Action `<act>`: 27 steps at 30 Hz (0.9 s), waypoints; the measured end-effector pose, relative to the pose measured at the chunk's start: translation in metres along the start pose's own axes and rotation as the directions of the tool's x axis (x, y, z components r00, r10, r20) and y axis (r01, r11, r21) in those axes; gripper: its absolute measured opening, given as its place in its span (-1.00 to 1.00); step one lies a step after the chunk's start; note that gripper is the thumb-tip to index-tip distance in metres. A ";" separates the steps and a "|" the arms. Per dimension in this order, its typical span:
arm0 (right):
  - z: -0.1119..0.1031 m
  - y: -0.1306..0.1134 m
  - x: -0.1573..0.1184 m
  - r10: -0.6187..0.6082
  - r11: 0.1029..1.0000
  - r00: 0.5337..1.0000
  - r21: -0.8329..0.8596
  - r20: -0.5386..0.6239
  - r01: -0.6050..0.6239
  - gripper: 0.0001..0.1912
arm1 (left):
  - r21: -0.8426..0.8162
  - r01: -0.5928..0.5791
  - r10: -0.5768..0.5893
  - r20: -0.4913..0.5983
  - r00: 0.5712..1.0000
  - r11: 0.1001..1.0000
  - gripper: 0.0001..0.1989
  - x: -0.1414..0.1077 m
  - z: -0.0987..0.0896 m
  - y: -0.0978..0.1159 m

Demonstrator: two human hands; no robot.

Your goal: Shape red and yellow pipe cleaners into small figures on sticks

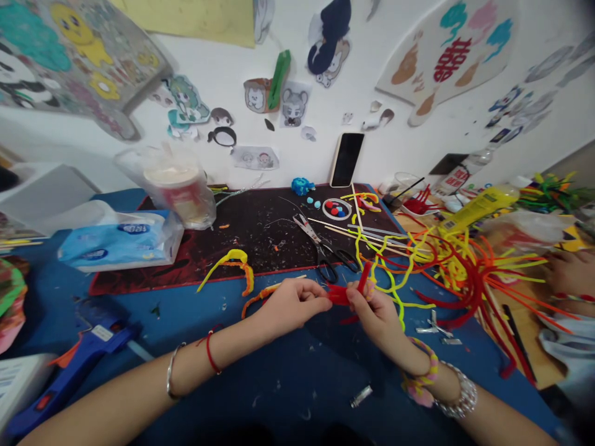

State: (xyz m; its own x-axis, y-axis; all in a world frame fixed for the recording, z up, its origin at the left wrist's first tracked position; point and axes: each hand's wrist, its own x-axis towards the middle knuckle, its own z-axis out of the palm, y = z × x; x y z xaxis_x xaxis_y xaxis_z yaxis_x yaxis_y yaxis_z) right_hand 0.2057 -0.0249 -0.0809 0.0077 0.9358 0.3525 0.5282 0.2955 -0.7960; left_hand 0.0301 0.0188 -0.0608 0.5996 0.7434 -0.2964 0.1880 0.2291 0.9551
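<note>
Between my two hands is a bent piece of red pipe cleaner [340, 295]. My left hand [295, 305] pinches its left end between thumb and fingers. The fingers of my right hand [377, 314] close round its other side, and one red end sticks up above them. Just beyond my hands lie scissors [320, 244] with black handles, blades partly apart. Orange pipe cleaner [258, 296] passes behind my left hand. A yellow and orange twisted piece [237, 259] rests farther left. Yellow-green pipe cleaners [395, 279] curl beside my right hand.
A blue glue gun [86, 356] lies at left near a tissue pack [121, 238]. Red, orange and yellow pipe cleaners [474, 272] pile up at right, by metal clips [434, 325]. Another person's hand [571, 282] is at the right edge. A phone [347, 160] leans on the wall.
</note>
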 end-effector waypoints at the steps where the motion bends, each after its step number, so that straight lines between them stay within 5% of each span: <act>1: 0.000 0.000 0.000 0.005 1.000 1.000 0.006 -0.001 -0.005 -0.59 | -0.019 0.003 -0.003 0.004 1.000 1.000 -0.79 0.000 0.000 0.000; 10: 0.001 0.007 0.001 0.184 0.956 0.978 0.212 0.100 -0.202 -0.53 | -0.165 -0.054 0.073 0.109 0.991 0.985 -0.83 -0.005 -0.001 0.003; 18: -0.001 0.001 0.003 0.154 0.974 0.986 0.155 0.070 -0.163 -0.54 | -0.291 0.027 0.024 0.169 0.985 0.956 -0.79 -0.003 -0.001 0.004; 27: -0.001 0.000 0.001 0.121 0.987 0.990 0.101 0.069 -0.127 -0.55 | -0.145 0.000 0.017 0.117 0.993 0.989 -0.76 0.001 -0.003 0.000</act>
State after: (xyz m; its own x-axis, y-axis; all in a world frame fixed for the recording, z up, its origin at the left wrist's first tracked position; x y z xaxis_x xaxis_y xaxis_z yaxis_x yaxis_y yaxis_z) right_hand 0.2069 -0.0240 -0.0801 0.0129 0.9756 0.2190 0.4344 0.1918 -0.8801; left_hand 0.0288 0.0212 -0.0609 0.6892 0.6689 -0.2786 0.0735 0.3180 0.9452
